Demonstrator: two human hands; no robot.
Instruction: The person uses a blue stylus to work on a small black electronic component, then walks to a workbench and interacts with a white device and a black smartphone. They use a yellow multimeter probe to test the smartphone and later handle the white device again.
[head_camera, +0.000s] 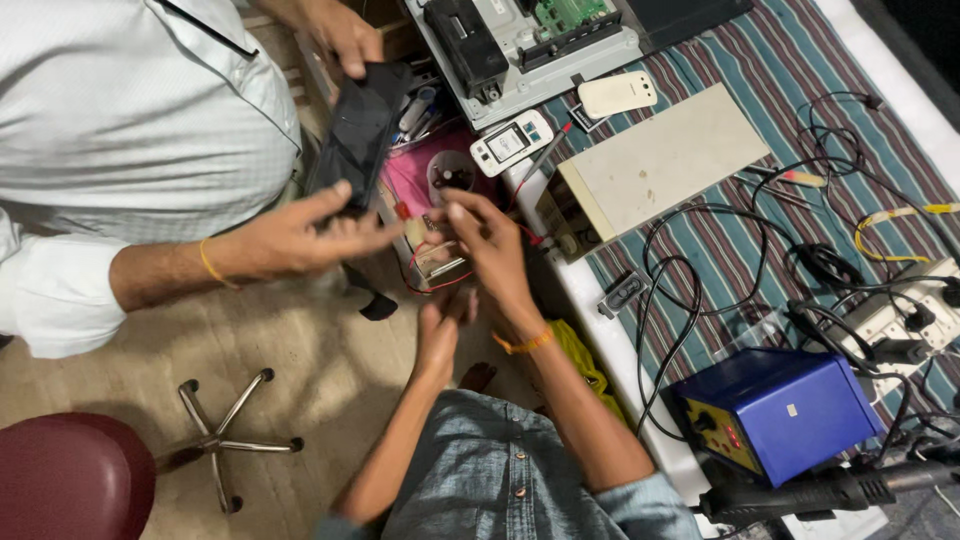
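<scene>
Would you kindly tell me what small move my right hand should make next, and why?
Probably close the right hand on the small wired part under its fingertips and lift gently: red wires trail from it, and the co-worker's hand is close beside, so a slow pull seems safest.

The wearer has on a blue denim shirt (490, 470) with a faded, mottled weave. A placket with round metal snap buttons runs down its front. Both sleeves are rolled above the elbow, leaving the forearms bare. The right hand (490, 240) carries an orange thread band (525, 344) at the wrist. The left hand (440, 330) shows no band or ring.
</scene>
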